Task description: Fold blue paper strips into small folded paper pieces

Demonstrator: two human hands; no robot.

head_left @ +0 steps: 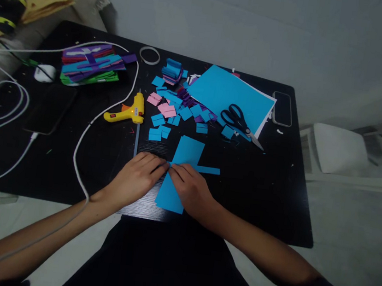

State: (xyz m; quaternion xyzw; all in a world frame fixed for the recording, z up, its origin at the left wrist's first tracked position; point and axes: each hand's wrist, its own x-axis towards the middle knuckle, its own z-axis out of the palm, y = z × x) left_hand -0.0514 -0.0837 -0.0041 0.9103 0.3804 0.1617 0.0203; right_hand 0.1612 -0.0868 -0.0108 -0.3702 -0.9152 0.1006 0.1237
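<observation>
My left hand (138,178) and my right hand (190,189) meet fingertip to fingertip on a blue paper piece (186,154) lying on the black table (257,193) near its front edge. Both hands pinch the paper where a narrow blue strip (208,170) sticks out to the right. The lower part of the blue paper (168,198) shows between my wrists. A yellow glue gun (128,113) lies just beyond my left hand, with a glue stick (136,138) pointing toward me.
Black scissors (238,121) rest on a large blue sheet (228,94). Several small folded blue, pink and purple pieces (174,108) are scattered mid-table. A coloured paper stack (91,63), tape ring (149,55), white cables (81,157), two phones (49,108) (282,108) also lie there.
</observation>
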